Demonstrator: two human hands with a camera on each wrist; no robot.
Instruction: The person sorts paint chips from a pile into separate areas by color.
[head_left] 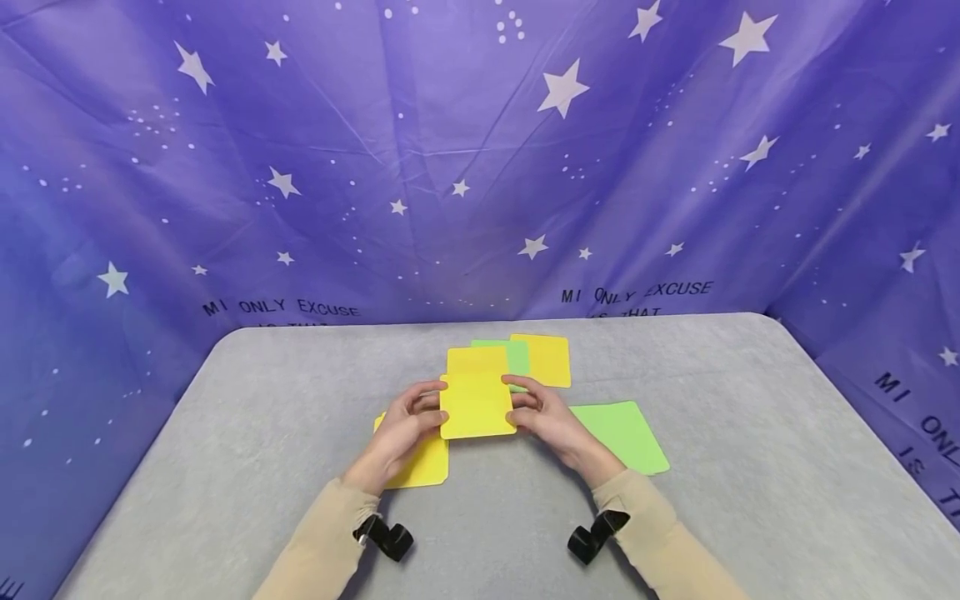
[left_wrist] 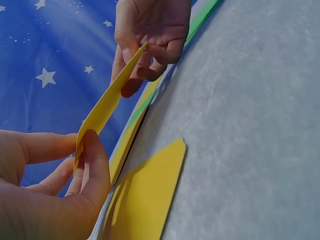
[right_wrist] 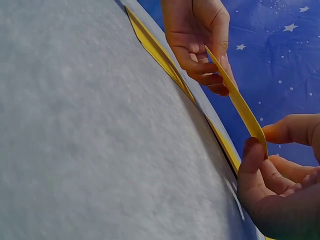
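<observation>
Looking like thin matt card or stiff paper, that yellow card [head_left: 477, 406], smooth and bending a little. Same flat finish showing on the green card [head_left: 621, 433]. Tabletop [head_left: 750, 467] wearing grey felt-like cloth, slightly fuzzy. Backdrop [head_left: 375, 167] hanging as thin creased fabric, faintly sheeny.

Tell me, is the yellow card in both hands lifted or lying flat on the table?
Lifted: the yellow card is clear of the table.

Both hands pinching a lifted yellow card [right_wrist: 240, 105] edge-on, grey table [right_wrist: 85, 140], starry blue backdrop [right_wrist: 280, 55]
</observation>
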